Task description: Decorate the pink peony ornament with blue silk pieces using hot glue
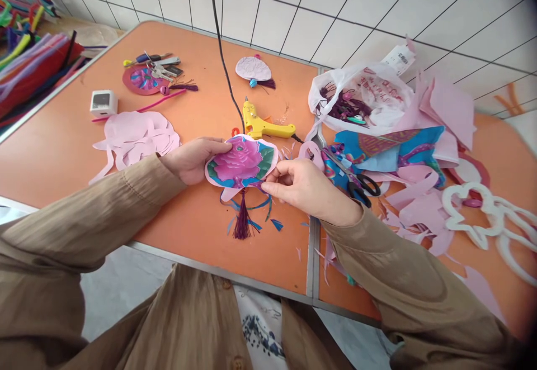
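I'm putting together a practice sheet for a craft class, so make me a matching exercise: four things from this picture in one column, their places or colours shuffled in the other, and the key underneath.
Things
1. flower patch
2. glue gun
3. scissors
4. keys

Places and colours
A. black-handled, to the right of the right hand
B. near the far left corner of the orange table, by a round red patch
C. in the left hand, with the right hand at its edge
D. yellow, lying on the table

Pairs: 1-C, 2-D, 3-A, 4-B
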`<state>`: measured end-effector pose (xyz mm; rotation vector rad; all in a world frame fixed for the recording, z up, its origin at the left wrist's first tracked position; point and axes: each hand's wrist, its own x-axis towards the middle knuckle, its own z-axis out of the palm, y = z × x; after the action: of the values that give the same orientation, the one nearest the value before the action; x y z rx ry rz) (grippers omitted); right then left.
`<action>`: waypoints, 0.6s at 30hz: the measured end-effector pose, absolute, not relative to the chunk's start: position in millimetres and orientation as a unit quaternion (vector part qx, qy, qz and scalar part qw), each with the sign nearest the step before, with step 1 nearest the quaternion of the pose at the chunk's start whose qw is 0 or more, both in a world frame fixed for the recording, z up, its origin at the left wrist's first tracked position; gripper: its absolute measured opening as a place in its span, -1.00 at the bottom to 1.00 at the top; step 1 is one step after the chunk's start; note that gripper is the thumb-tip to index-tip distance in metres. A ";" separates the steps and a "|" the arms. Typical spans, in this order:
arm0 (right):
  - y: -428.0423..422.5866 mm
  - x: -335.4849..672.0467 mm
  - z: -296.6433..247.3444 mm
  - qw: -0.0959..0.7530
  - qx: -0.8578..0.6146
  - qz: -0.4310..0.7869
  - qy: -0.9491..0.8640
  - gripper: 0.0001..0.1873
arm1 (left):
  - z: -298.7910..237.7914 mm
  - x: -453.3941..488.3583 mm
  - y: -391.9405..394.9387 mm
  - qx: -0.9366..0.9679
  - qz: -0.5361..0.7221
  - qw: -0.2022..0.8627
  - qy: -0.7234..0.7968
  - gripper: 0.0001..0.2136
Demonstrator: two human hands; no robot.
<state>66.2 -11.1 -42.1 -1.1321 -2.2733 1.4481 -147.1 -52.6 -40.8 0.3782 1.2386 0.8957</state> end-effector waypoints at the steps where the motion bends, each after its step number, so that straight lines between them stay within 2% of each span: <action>1: -11.1 66.4 -43.0 0.117 -0.382 0.492 -0.774 -0.81 | -41.0 -147.5 -52.6 0.171 0.404 0.707 0.555 -0.78; 8: -9.9 66.0 -43.3 0.134 -0.384 0.535 -0.740 -0.72 | -51.5 -154.9 -50.7 0.177 0.407 0.729 0.521 -0.87; 13: -8.8 65.5 -44.5 0.146 -0.401 0.591 -0.684 -0.64 | -46.7 -151.6 -51.6 0.169 0.407 0.737 0.513 -0.74; 18: -9.5 64.2 -47.7 0.142 -0.406 0.643 -0.634 -0.56 | -44.6 -149.2 -50.8 0.169 0.404 0.736 0.516 -0.72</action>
<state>64.2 -9.5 -47.7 -1.1713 -1.8280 1.8553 -149.2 -50.8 -44.6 0.3711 1.1336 0.8885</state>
